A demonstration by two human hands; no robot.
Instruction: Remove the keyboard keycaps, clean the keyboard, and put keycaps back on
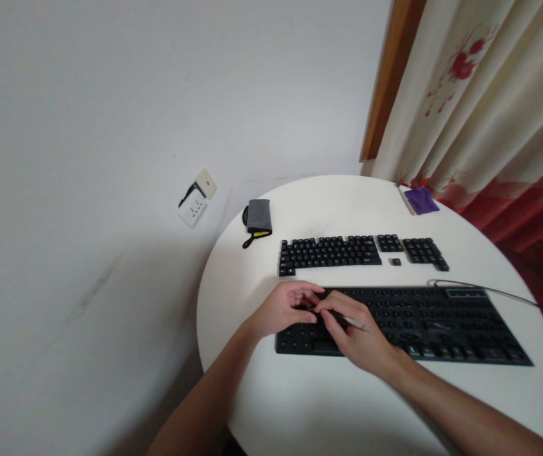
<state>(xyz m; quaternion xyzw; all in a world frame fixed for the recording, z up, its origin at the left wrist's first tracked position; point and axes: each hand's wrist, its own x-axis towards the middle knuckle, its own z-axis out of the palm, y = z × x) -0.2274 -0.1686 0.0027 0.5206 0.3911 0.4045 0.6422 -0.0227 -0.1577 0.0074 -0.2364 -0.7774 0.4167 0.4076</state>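
Observation:
A black keyboard base (pixel 442 323) with its keycaps off lies on the round white table (pixel 290 399). Over its left part, my left hand (pixel 285 310) is curved, with thumb and forefinger apart. My right hand (pixel 359 329) pinches a slim, pale, pen-like tool (pixel 357 325), whose back end sticks out past the thumb. The tool's tip points left, between the thumb and fingers of my left hand. My fingers hide the spot under the tip. Behind the base, the removed black keycaps (pixel 331 253) sit in rows, in keyboard order.
One loose keycap (pixel 395 261) lies apart from the blocks. At the back left is a grey folded pouch (pixel 258 216) with a loop; a purple cloth (pixel 422 201) lies at the back right. A cable (pixel 485 288) runs off the right edge. Wall and curtain (pixel 442 95) border the table.

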